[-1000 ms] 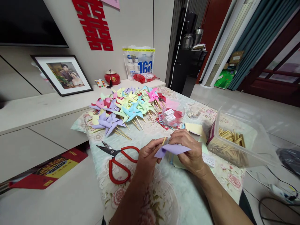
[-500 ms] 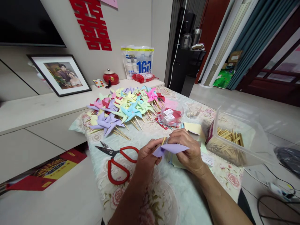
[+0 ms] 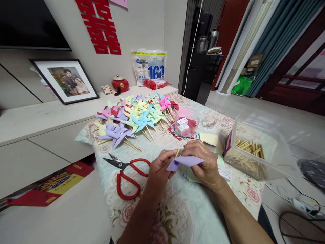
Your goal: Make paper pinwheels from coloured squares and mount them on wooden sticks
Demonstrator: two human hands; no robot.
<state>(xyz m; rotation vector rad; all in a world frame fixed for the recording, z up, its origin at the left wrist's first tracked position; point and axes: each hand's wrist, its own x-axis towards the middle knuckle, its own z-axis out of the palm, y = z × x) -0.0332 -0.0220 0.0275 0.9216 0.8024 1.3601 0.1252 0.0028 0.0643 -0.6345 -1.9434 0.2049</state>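
Over the near part of the flowered tablecloth [image 3: 182,217], my left hand [image 3: 159,167] and my right hand [image 3: 204,162] are closed together on a folded purple paper pinwheel [image 3: 186,161]. A short wooden stick [image 3: 178,152] pokes up between my fingertips, pinched by the left hand's fingers. My right hand presses on the purple paper from above. Red-handled scissors [image 3: 127,176] lie just left of my left hand. Under my right hand lies a stack of coloured paper sheets [image 3: 210,139].
A heap of finished paper pinwheels [image 3: 134,117] on sticks covers the table's far left. A glass bowl [image 3: 186,125] with small boxes and a smaller glass dish [image 3: 209,121] stand behind my hands. A clear plastic tub of wooden sticks [image 3: 250,154] sits at right. A framed photo [image 3: 65,80] leans on the low cabinet.
Both hands have stayed on the purple pinwheel with only slight finger movement. The view has shifted a little.
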